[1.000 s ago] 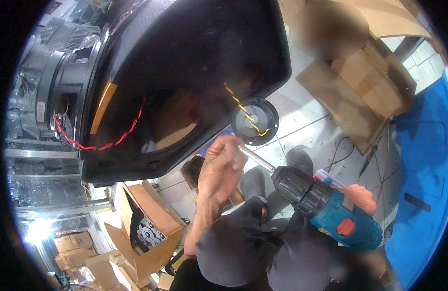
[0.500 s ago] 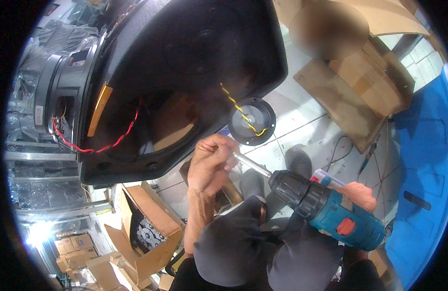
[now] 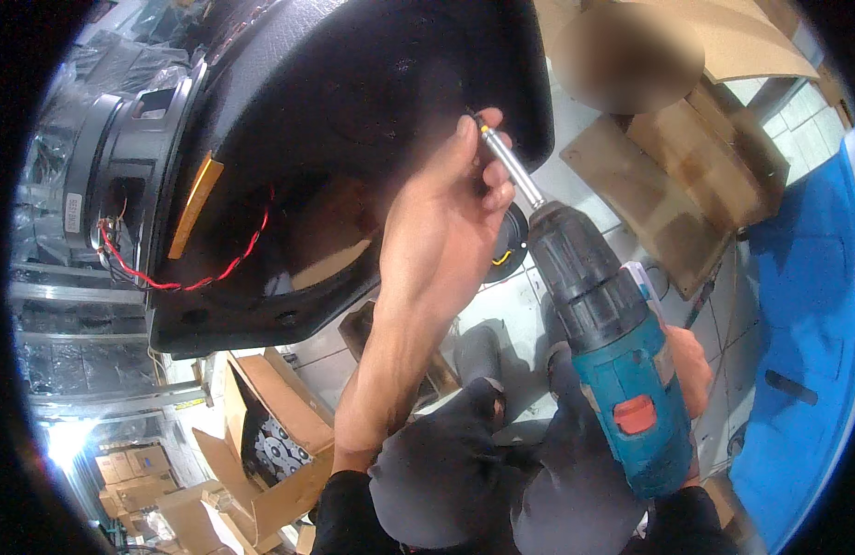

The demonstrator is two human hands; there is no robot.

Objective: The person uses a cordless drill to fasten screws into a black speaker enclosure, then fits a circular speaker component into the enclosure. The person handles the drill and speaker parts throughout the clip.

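Note:
My right hand [image 3: 689,372] grips the handle of a teal and black cordless drill [image 3: 622,370], whose body hides most of the fingers. From the chuck a long silver bit [image 3: 513,168] points up and away to the left. My left hand [image 3: 441,227] is raised, fingers pinched round the bit's tip; whatever small dark piece is there cannot be made out. Behind the fingers stands a large black speaker cabinet [image 3: 344,102] with a big round opening. A round black speaker driver [image 3: 514,264] with yellow wire is partly hidden behind my left hand.
A large speaker driver [image 3: 94,176] on a red twisted wire [image 3: 226,275] sits at the cabinet's left. An opened carton [image 3: 289,393] holds several metal parts. Flattened cardboard [image 3: 645,194] lies at the right, beside a blue panel [image 3: 807,305]. A blurred person is at the top right.
Both hands have moved up and away, toward the cabinet's upper right. The drill has swung to point more steeply upward. My left hand now covers much of the round driver.

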